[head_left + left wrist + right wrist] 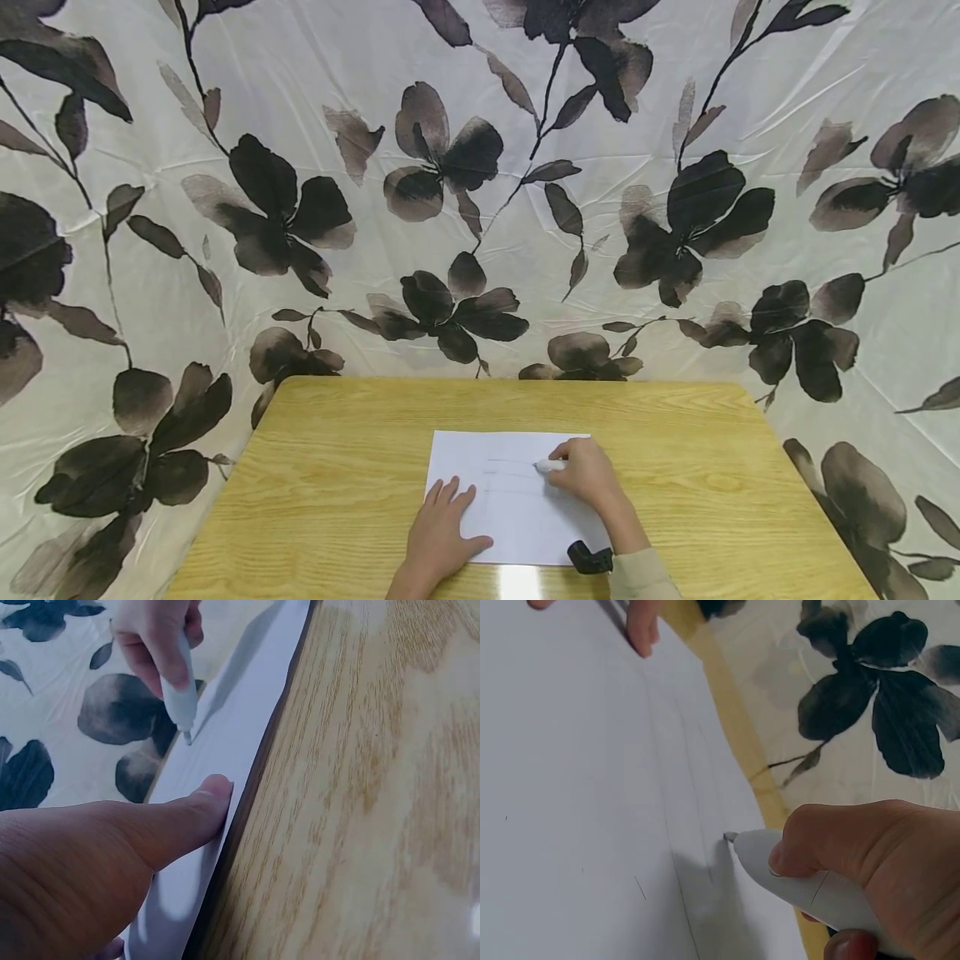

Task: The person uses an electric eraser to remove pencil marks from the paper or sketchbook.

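A white sheet of paper (517,533) lies on the table and bears several thin, faint lines (681,900). My right hand (588,473) pinches a thick white pen (780,859) between thumb and fingers. Its body tapers to a narrow grey tip, which is right at the paper's surface in the right wrist view, near the far end of the lines. With fingers spread, my left hand (442,533) rests on the paper's left part. In the left wrist view its thumb (202,802) presses near the paper's close edge.
The wooden table (322,500) extends on both sides of the paper. Behind it hangs a white cloth (525,250) with dark flower print. A small black device (588,558) sits at my right wrist, beside a beige sleeve (641,575).
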A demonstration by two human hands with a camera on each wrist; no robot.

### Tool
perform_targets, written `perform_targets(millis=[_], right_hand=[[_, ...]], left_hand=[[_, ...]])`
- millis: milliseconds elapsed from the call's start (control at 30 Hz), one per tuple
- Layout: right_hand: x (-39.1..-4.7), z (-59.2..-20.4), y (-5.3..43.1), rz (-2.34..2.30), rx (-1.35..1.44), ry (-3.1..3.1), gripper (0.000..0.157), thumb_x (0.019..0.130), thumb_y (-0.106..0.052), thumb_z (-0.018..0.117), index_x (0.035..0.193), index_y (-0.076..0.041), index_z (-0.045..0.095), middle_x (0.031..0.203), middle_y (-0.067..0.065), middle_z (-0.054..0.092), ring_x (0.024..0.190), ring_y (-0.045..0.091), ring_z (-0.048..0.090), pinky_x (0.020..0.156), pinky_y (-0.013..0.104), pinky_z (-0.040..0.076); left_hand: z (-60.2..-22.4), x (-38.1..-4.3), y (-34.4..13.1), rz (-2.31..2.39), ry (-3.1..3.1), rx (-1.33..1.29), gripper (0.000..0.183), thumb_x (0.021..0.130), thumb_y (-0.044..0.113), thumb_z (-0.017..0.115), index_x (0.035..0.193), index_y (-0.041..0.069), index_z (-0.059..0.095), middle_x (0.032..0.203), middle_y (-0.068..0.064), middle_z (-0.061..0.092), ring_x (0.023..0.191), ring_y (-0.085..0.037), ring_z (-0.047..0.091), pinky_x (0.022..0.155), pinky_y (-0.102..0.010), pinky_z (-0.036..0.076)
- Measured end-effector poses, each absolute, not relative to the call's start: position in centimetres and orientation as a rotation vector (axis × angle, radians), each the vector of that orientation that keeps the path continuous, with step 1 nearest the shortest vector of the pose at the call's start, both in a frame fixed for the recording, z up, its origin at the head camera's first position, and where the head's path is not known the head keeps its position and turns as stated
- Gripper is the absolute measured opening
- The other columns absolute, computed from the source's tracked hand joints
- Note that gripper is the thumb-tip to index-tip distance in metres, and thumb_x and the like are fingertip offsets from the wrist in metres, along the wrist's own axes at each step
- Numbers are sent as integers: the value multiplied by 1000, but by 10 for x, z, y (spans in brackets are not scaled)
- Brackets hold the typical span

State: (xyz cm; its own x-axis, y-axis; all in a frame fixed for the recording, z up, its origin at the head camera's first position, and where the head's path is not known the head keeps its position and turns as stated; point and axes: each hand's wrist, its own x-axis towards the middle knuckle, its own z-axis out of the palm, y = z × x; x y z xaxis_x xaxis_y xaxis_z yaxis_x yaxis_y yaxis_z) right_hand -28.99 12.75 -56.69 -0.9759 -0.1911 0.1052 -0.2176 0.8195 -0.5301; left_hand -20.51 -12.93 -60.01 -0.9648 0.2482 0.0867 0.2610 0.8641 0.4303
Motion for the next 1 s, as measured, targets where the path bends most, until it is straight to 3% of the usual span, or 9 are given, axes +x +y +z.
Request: perform_targets(millis=[1000], right_hand=[[-292, -571, 119, 900, 396, -2913, 18, 65, -14, 78, 83, -10, 77, 82, 0, 71, 73, 13, 63, 63, 32, 54]], left_hand=[[-604, -207, -129, -673, -3005, -401, 79, 73, 56, 75, 132, 6, 60, 141, -24, 47, 133, -48, 34, 109, -57, 31]])
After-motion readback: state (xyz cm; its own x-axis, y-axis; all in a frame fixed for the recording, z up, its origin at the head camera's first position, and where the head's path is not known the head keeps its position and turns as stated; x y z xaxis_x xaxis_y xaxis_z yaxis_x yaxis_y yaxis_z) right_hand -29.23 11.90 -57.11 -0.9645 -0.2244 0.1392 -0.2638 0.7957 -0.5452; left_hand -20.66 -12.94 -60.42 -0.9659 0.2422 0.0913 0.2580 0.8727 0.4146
